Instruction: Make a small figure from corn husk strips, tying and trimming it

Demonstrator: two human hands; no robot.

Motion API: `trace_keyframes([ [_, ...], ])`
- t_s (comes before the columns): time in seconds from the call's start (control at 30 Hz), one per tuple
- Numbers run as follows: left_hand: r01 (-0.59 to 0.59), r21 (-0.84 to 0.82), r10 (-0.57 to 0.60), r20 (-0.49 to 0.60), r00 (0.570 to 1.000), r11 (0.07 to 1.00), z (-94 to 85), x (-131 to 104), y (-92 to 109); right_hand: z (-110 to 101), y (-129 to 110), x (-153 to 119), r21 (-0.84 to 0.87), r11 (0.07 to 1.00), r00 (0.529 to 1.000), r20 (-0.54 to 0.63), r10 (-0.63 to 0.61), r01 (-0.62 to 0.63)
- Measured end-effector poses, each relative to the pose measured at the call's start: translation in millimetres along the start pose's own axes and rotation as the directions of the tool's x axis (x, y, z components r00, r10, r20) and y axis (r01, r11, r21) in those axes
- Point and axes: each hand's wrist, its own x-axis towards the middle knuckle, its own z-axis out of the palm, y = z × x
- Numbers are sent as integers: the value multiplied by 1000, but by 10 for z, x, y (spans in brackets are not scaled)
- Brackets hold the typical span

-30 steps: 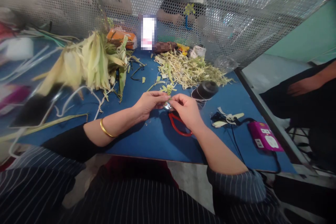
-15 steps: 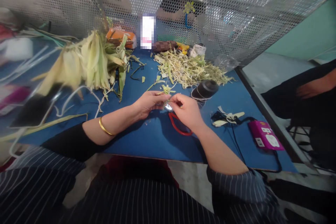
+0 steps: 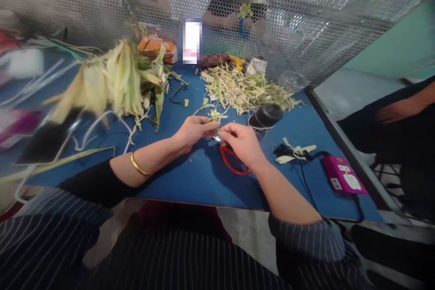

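Between the fingertips of my left hand [image 3: 197,130] is a small bundle of pale green husk strips [image 3: 215,116], its cut ends fanning up and away from me. My right hand [image 3: 240,141] pinches at the lower side of the same bundle, thumb and forefinger pressed together; the exact hold is hidden. Under my right hand lie red-handled scissors [image 3: 234,170] on the blue table, the blades mostly covered. A black thread cone [image 3: 268,115] stands just beyond my right hand, with pale thread looped around it.
Shredded husk strips [image 3: 243,86] are heaped at the back. Whole corn husks [image 3: 118,79] lie at left, near an orange packet [image 3: 156,49] and a lit phone [image 3: 192,41]. A purple power socket [image 3: 343,176] with black cord sits at right. Perforated metal mesh [image 3: 292,18] borders the table.
My right fingers have shifted slightly, with thumb and forefinger closer together at the bundle. My left hand keeps its hold, nearly unmoved. The person's hand at far right has shifted slightly.
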Motion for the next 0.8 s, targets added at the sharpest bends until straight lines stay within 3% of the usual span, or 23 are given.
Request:
trace_keyframes([
  [0.17, -22, 47, 21, 28, 999, 999, -66, 16, 52, -31, -3, 6, -62, 998, 998, -50, -35, 32],
  [0.43, -64, 59, 63, 20, 998, 996, -46, 21, 43, -31, 8, -3, -369, 920, 975, -119, -189, 133],
  [0.53, -63, 42, 64, -19, 998, 997, -43, 25, 59, -24, 4, -9, -333, 934, 968, -162, -192, 130],
  [0.7, -69, -16, 66, -119, 991, 997, -39, 28, 105, -29, -36, -45, -224, 969, 917, -353, -184, 108],
  [0.8, -93, -4, 92, -133, 987, 996, -32, 27, 99, -2, -62, -66, -222, 969, 957, -239, -161, 108],
])
